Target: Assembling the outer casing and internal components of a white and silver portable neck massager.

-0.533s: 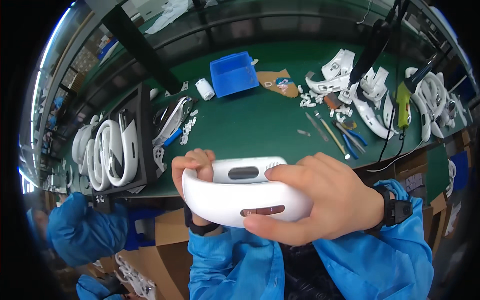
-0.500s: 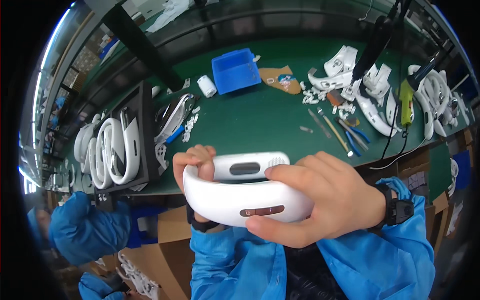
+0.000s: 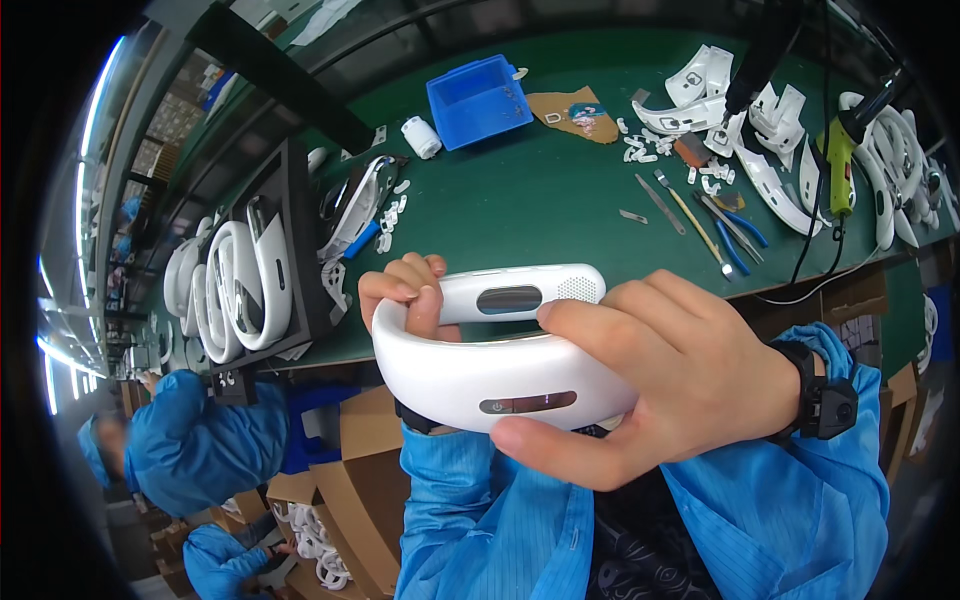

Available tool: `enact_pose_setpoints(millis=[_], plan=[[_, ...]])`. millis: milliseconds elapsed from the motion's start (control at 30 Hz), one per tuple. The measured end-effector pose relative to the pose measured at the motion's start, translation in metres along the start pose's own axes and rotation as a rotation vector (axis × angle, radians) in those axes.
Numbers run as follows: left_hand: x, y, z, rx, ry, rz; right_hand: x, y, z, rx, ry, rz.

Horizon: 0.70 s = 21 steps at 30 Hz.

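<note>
White curved device [image 3: 430, 375] is in both hands, out in front of the body at the worktop's [image 3: 500, 205] near edge. Sits between the two hands, lying sideways, front arm toward the person, back arm beyond, gap in between.

Left hand [image 3: 405, 290]: at device's left bend, fingers curled into the gap from above, closed on the band. Left thumb not clear. Right hand [image 3: 630, 385]: grip spread around the right part, holding the front arm; index finger over its top edge, tip by the back arm's perforated patch [image 3: 575, 287]; thumb low on the front face, just below the dark oval panel [image 3: 527, 403]. Right end of front arm hidden by the palm. Back arm shows a dark oval window [image 3: 508, 300] left of the patch.

Worktop beyond: blue bin [image 3: 455, 134], white cylinder [image 3: 421, 138] just left of it, cardboard piece [image 3: 550, 102] to its right. Right side: brush [image 3: 693, 220], pliers [image 3: 728, 245], white shells [image 3: 682, 117], green power tool [image 3: 840, 165]. Left side: dark tray [image 3: 297, 230] with white curved units [image 3: 222, 290] in and around it. Co-worker in blue [image 3: 215, 440] lower left.
</note>
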<state>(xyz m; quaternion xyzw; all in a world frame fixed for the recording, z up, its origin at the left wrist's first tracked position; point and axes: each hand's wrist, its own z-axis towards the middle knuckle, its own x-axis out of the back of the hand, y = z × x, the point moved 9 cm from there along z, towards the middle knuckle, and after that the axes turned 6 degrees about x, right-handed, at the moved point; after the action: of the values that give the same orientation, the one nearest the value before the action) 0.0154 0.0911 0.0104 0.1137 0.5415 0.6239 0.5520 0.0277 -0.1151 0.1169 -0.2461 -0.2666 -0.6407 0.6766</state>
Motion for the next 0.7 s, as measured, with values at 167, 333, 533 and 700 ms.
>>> enact_pose_setpoints(millis=[167, 333, 533, 700], plan=[[0.003, -0.001, 0.000, -0.013, -0.045, 0.005, 0.000, 0.012, -0.002, -0.136, -0.028, 0.195], [0.005, 0.000, 0.003, 0.073, -0.040, -0.043, 0.003, 0.025, -0.003, -0.095, -0.083, 0.224], [-0.004, 0.008, -0.001, 0.357, -0.056, 0.075, -0.006, 0.058, -0.027, -0.319, -0.024, 0.476], [-0.008, -0.009, -0.008, 0.408, -0.075, 0.054, -0.021, 0.095, -0.064, -0.790, 0.260, 0.929]])
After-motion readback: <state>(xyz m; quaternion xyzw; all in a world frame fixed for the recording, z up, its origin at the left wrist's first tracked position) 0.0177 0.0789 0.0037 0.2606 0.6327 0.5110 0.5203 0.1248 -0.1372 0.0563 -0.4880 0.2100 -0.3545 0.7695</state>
